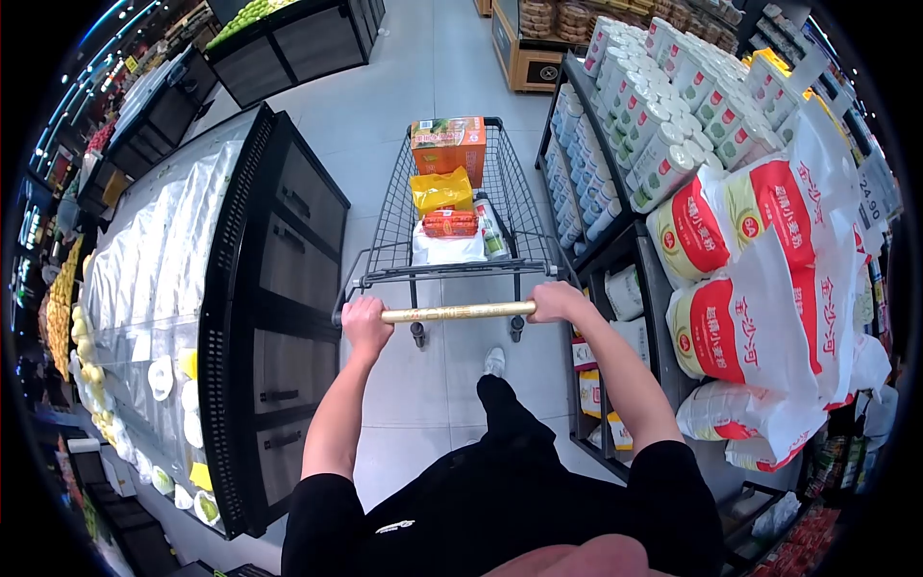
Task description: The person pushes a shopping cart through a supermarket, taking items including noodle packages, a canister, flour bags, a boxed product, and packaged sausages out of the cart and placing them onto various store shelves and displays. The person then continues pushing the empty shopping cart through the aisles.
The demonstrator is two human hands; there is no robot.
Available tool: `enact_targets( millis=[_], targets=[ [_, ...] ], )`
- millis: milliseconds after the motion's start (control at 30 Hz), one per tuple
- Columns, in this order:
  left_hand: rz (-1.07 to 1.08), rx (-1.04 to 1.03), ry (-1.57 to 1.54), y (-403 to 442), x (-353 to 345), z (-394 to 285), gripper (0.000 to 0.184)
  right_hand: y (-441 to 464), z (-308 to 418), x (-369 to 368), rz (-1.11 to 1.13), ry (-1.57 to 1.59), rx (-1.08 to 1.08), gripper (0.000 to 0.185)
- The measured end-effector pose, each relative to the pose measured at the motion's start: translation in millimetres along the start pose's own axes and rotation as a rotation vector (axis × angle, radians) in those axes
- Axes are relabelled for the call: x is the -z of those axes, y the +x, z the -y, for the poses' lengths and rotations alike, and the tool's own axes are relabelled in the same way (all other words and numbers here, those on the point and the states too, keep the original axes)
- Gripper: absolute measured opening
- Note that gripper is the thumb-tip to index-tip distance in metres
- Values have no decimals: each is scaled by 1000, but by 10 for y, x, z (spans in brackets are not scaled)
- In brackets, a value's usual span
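Note:
Both hands grip the gold handle [452, 313] of a wire shopping cart [524, 207]. My left hand [366, 325] is wrapped round the handle's left end, and my right hand [558, 302] round its right end. Inside the cart, an orange box [448, 154] stands at the far end. Nearer to me lie a yellow bag [442, 192], a red-orange package [450, 223], a white bag [447, 247] and a whitish cylindrical package [491, 229] on the right side.
A black display stand [288, 216] with a silvery sheeted top runs close along the left. On the right are a rack of white canisters [673, 106] and stacked flour bags [711, 332]. Pale floor tiles [423, 58] stretch ahead; a green fruit bin [298, 48] stands far left.

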State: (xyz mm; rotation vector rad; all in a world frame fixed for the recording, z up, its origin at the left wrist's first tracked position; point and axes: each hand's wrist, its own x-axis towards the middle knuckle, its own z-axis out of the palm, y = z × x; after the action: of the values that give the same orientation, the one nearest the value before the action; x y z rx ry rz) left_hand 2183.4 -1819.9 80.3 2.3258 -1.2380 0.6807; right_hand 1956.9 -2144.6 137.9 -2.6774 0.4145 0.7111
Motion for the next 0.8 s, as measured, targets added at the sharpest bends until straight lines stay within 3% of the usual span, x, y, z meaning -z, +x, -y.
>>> enact_targets(
  millis=[467,567,800],
  targets=[
    [92,45,53,1229,-776,412,20,1114,-478,919,-56,18,125,39],
    [95,40,68,1474,-924,511,20,1335,-561,1063,-144,-26,170,52],
    [65,25,27,2076,-1328,779,22,1960,-790,1404,-352,192,85,51]
  ],
)
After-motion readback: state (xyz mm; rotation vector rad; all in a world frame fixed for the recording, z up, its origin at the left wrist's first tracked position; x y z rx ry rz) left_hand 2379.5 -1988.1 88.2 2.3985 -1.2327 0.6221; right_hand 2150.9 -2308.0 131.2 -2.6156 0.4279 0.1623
